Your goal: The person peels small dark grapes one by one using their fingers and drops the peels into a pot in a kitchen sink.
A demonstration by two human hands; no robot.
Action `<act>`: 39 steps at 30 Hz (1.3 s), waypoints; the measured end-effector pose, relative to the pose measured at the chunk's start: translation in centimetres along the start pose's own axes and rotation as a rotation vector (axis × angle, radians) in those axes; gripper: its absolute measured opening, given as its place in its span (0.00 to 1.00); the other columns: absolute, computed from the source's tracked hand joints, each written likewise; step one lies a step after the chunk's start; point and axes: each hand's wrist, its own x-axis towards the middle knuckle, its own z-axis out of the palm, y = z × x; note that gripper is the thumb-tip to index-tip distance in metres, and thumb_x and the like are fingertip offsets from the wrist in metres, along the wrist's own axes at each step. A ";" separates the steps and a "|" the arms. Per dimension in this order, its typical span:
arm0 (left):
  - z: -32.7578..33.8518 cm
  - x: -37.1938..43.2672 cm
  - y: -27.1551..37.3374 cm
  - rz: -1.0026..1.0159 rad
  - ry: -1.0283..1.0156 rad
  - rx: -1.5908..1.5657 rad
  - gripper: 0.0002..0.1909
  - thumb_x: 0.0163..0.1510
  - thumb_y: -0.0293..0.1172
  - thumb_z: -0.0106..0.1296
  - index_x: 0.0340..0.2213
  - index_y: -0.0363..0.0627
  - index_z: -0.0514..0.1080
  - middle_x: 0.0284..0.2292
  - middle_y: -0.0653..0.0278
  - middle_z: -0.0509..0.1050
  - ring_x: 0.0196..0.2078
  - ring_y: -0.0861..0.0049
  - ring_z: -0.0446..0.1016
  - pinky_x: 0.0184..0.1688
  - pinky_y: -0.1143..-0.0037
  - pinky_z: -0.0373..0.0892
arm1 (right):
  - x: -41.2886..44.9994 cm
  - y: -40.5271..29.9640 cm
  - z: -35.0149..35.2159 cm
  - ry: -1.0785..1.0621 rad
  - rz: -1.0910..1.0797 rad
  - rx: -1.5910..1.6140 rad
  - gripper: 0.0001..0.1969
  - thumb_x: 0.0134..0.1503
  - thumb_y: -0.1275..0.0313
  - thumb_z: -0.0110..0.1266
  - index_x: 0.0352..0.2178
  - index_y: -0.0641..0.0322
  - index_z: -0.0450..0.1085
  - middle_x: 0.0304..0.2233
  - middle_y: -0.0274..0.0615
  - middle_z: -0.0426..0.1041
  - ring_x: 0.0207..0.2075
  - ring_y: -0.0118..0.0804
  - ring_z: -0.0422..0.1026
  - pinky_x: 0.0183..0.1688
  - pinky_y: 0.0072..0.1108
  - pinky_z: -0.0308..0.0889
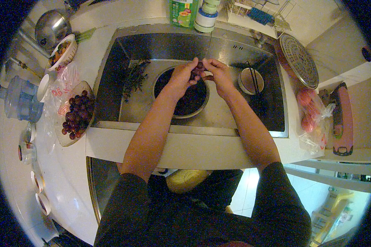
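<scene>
Over a round metal basin [190, 116] in the sink, my left hand [182, 75] holds a few dark red grapes [198, 69] in its fingers. My right hand [219, 72] meets it from the other side, thumb and fingertips on the same grapes. Dark contents fill the basin, too dim to make out. Bare grape stems [136, 77] lie on the sink floor to the left. On the counter at left, a clear ribbed plate [64, 137] carries a heap of red grapes [78, 112].
The steel sink [225, 119] also holds a white bowl [245, 81] with chopsticks [253, 78] across it, right of the basin. A perforated steamer tray [298, 60] leans at the right, near bagged red fruit [307, 108]. A green pouch [183, 14] stands behind the sink.
</scene>
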 end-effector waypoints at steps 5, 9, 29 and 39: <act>0.6 -0.1 0.0 -0.025 0.068 -0.029 0.19 0.59 0.51 0.42 0.32 0.48 0.72 0.23 0.70 0.72 0.22 0.86 0.64 0.23 0.84 0.60 | -0.1 0.0 -0.3 -0.070 -0.022 -0.069 0.14 0.54 0.59 0.56 0.34 0.57 0.74 0.30 0.33 0.75 0.30 0.28 0.71 0.29 0.21 0.67; -0.3 0.6 -0.7 0.056 0.053 0.017 0.16 0.58 0.46 0.45 0.33 0.46 0.72 0.24 0.70 0.73 0.22 0.86 0.65 0.22 0.85 0.60 | 0.0 0.4 0.0 -0.011 0.004 -0.021 0.13 0.56 0.60 0.54 0.36 0.58 0.74 0.31 0.34 0.75 0.31 0.27 0.71 0.30 0.21 0.68; -8.2 -14.8 12.2 0.839 0.663 0.960 0.07 0.52 0.24 0.51 0.35 0.38 0.72 0.30 0.59 0.75 0.31 0.75 0.72 0.37 0.77 0.68 | -0.7 5.7 1.7 -0.778 -0.193 -1.398 0.39 0.47 0.62 0.60 0.59 0.53 0.51 0.52 0.58 0.62 0.53 0.57 0.63 0.55 0.38 0.61; -23.1 -26.7 14.3 0.570 0.667 1.405 0.14 0.45 0.18 0.54 0.37 0.40 0.72 0.34 0.57 0.75 0.37 0.67 0.74 0.43 0.73 0.68 | 1.9 11.8 -0.1 -0.814 -0.177 -1.489 0.36 0.48 0.67 0.59 0.58 0.54 0.52 0.52 0.58 0.62 0.52 0.55 0.64 0.55 0.36 0.61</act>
